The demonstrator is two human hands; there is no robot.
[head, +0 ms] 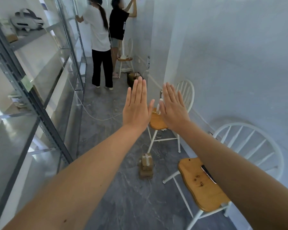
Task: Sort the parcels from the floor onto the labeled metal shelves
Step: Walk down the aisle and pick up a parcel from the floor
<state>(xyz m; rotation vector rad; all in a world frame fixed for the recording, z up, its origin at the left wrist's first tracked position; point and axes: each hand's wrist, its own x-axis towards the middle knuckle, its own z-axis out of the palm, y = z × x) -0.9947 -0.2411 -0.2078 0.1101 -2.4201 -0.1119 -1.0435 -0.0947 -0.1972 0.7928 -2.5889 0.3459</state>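
Observation:
Both my arms stretch out in front of me at chest height. My left hand [136, 105] and my right hand [172, 107] are flat, fingers straight and together, backs toward me, holding nothing. Below them on the grey floor lie small brown cardboard parcels [146, 166], taped and piled together. Another brown parcel [132, 78] sits on the floor farther down the aisle. The metal shelves [40, 112] run along the left side, with a green label [27, 83] on an upright.
Two white chairs with wooden seats [204, 183] [157, 121] stand along the right wall; a phone [208, 174] lies on the nearer seat. Two people [100, 40] stand at the far end of the narrow aisle. A white cable [90, 113] trails from the shelves.

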